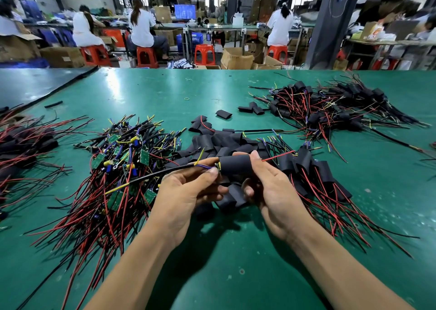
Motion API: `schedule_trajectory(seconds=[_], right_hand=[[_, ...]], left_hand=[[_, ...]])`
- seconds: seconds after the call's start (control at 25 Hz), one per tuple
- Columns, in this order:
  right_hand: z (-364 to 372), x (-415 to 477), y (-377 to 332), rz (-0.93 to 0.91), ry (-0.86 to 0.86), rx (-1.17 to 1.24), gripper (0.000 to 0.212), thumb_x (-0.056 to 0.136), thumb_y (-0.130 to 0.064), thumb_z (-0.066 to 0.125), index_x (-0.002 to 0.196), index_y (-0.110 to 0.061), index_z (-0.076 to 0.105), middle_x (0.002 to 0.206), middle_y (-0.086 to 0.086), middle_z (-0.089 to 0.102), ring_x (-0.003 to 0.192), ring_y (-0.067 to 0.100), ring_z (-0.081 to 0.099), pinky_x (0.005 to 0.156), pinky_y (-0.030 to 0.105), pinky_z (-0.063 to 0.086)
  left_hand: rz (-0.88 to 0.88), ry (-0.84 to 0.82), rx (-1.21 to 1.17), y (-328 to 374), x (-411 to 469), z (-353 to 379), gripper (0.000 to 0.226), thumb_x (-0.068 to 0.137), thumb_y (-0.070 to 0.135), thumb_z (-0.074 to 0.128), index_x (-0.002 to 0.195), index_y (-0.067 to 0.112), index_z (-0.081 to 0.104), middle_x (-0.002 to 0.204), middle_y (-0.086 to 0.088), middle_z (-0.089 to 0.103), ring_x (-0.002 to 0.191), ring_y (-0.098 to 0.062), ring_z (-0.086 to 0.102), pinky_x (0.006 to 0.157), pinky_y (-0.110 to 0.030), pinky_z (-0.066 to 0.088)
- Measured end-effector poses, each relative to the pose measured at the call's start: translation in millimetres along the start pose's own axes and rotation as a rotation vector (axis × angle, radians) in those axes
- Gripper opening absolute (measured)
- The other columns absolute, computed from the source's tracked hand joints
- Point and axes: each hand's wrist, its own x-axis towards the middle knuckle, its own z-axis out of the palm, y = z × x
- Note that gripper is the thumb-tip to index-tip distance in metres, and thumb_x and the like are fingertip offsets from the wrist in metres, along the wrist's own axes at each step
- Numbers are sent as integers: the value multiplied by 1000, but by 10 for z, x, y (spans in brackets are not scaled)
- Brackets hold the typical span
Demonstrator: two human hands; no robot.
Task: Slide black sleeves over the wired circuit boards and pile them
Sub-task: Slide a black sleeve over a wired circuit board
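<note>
My right hand (pixel 271 189) grips a black sleeve (pixel 234 165) held above the green table. The sleeve covers a circuit board almost fully; only the board's left edge shows. My left hand (pixel 186 189) pinches the board's wire bundle (pixel 165 171) just left of the sleeve. A red wire (pixel 278 155) sticks out of the sleeve's right end. Bare wired boards lie heaped (pixel 118 168) to my left. Loose black sleeves (pixel 219 142) lie behind my hands. Sleeved boards are piled (pixel 311 168) just right of my right hand.
A bigger pile of sleeved boards (pixel 330 106) lies at the far right, another (pixel 23 144) at the left edge. A few stray sleeves (pixel 252 108) lie between. The green table (pixel 153 92) ends at the back, where people sit on red stools.
</note>
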Motion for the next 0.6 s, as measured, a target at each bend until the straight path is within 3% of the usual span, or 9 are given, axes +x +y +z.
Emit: schedule_trajectory(seconds=[0.2,0.36,0.48,0.6], right_hand=[[-37,-6,-57,136,-95,113,33,84,-43,61,91,-15,78,68,-4,61,46,7,35,46,18,29],[-39,-20,-55,232,-157,130,32,84,-44,59,91,-16,71,64,-3,56,45,7,37,43,19,28],[-30,-31,-44,258,-180,140,31,81,-48,61,73,-22,75,66,-2,54,45,8,37,42,20,28],[-21,-31,-42,250,-164,117,33,81,-47,61,67,-22,76,67,-1,56,44,9,39,42,21,31]], left_hand=[[-40,-44,-87,11,-4,21,28,71,16,72,98,17,79,80,-11,71,58,-20,68,55,-25,56],[-70,-144,-54,32,-31,38,31,69,23,73,100,22,80,83,-9,73,56,-19,66,55,-26,56],[-70,-93,-37,0,-46,41,24,69,22,73,92,18,81,85,-10,74,56,-19,67,55,-25,56],[-65,-73,-30,-6,-31,23,30,69,19,71,98,9,74,88,-15,74,56,-20,67,54,-26,56]])
